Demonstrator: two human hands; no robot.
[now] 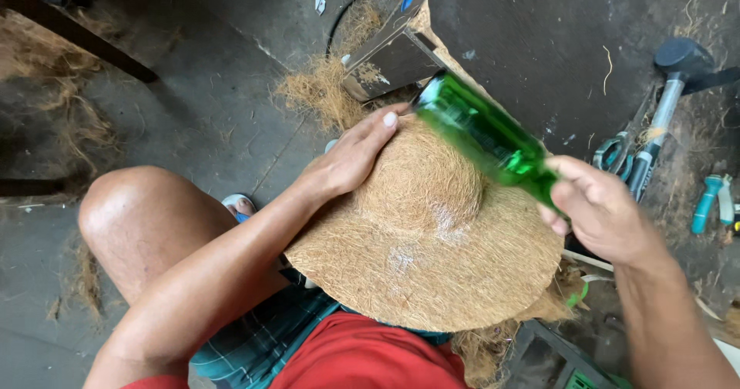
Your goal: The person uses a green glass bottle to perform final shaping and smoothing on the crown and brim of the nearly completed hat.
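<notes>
We sit above a grey concrete floor (pixel 208 119) strewn with fibre; our left hand (pixel 351 158) lies flat on the straw hat (pixel 424 242), our right hand (pixel 597 212) grips a green bottle (pixel 486 138).

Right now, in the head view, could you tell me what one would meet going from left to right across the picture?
Bare knee → left hand resting on the fibre hat → green glass bottle → right hand gripping the bottle → scissors → mallet → teal-handled tool.
</notes>
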